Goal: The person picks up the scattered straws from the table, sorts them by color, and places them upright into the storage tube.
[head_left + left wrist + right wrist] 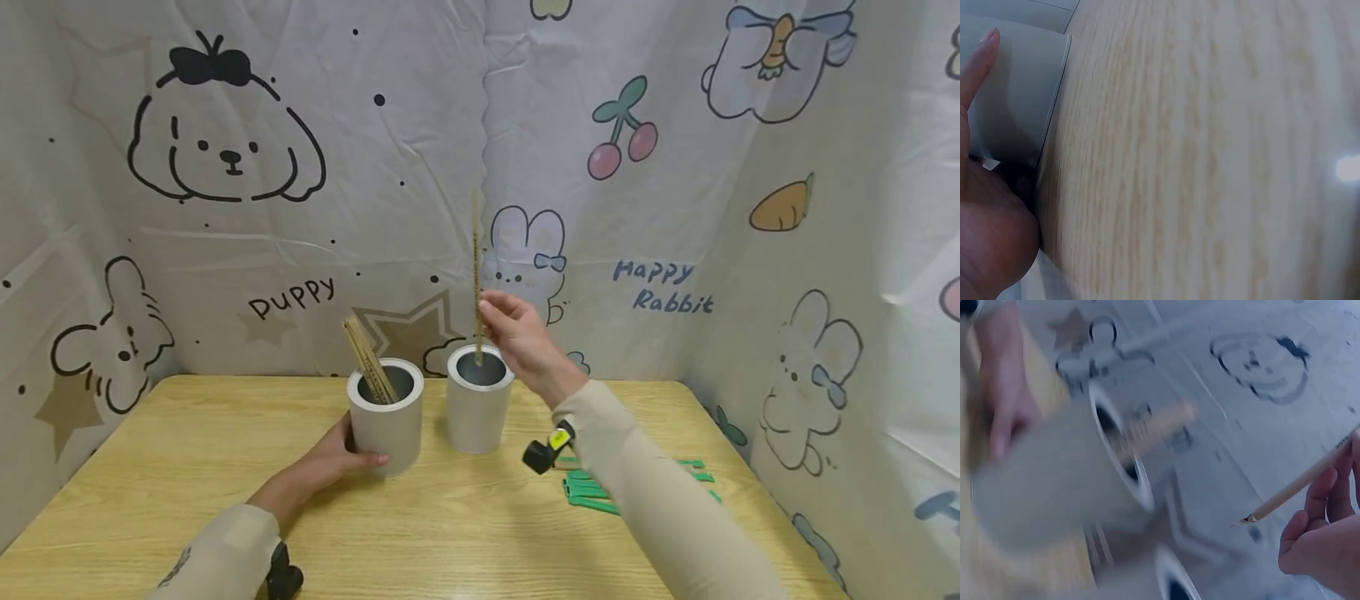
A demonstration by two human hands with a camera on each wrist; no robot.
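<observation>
My left hand (333,454) grips a white cylindrical cup (390,437) low on its side, with the thumb along the front. Several wooden pencils (371,367) lean out of that cup, tilted to the left. To its right stands a second white cup (476,417) with a grey inside. Above it, my right hand (525,337) pinches a single pencil (477,267), held upright with its lower end over the mouth. In the right wrist view this pencil (1297,489) shows a pointed tip. The left wrist view has only part of my left hand (988,225) against the cup (1022,81).
Green strip-like items (588,492) lie on the wooden table (225,442) at the right, partly covered by my right forearm. Behind the table and along its sides hangs a pale printed cloth (420,150). Both cups stand near the table's back edge.
</observation>
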